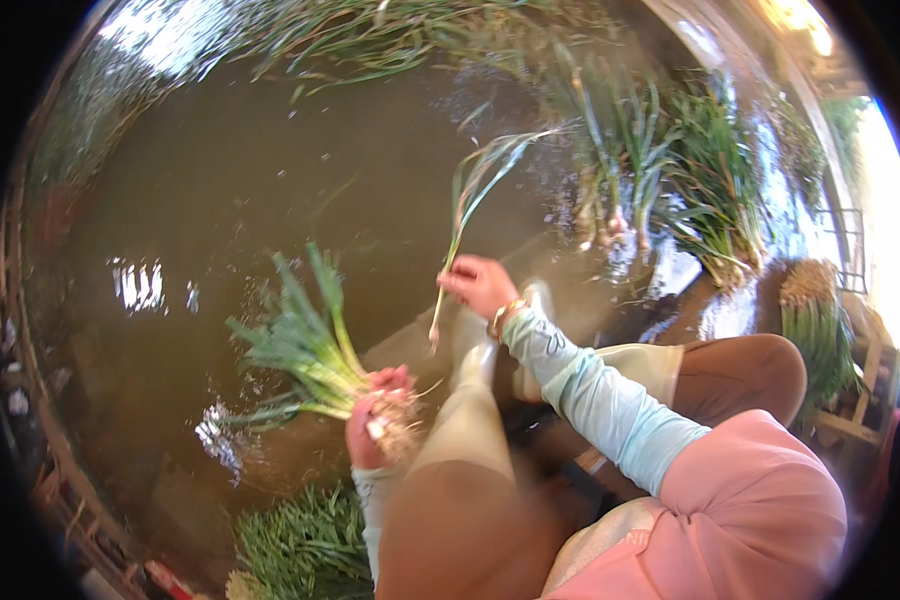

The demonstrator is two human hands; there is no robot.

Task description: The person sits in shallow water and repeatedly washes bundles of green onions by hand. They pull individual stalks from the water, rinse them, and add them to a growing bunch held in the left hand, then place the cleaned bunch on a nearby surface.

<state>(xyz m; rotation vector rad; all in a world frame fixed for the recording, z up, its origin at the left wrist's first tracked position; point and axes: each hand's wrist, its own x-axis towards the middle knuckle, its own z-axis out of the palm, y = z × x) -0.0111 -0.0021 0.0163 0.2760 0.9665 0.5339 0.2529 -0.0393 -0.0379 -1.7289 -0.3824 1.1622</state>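
My left hand (371,424) is closed around a bunch of green garlic or spring onions (307,345). Its pale bulbs and stringy roots stick out towards my knee, and the green leaves spread to the left over the water. In my right hand (480,285), a single thin stalk (450,255) is pinched between thumb and fingers. Its small bulb end hangs down and its partly dried, drooping leaves point up and away. The two hands are apart, both above muddy brown water (217,202).
Loose stalks (360,37) float along the far side. Bunches with bulbs (720,180) stand at the right, and a root-up bundle (810,322) rests by a wooden crate (862,390). More cut greens (307,544) lie by my left leg. My pale boots (476,367) are in front of me.
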